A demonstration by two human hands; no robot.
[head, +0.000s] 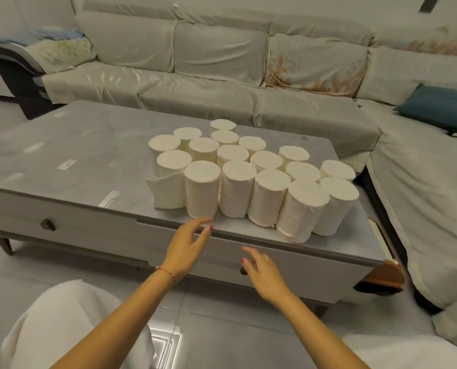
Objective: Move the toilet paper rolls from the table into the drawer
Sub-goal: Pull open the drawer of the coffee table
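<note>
Several white toilet paper rolls (251, 169) stand upright in a tight cluster on the right half of the grey table (75, 155). The front row sits close to the table's near edge. The drawer (302, 267) under that edge is closed, with a dark knob (243, 271) partly hidden behind my right hand. My left hand (186, 247) hovers just below the front-left roll (202, 189), fingers spread and empty. My right hand (263, 274) is open in front of the drawer face, fingers apart, holding nothing.
A second drawer with a round knob (48, 225) sits at the table's left. A grey covered sofa (222, 75) wraps the back and right, with a blue cushion (437, 106). A white stool or cushion (70, 326) is by my knees on the tiled floor.
</note>
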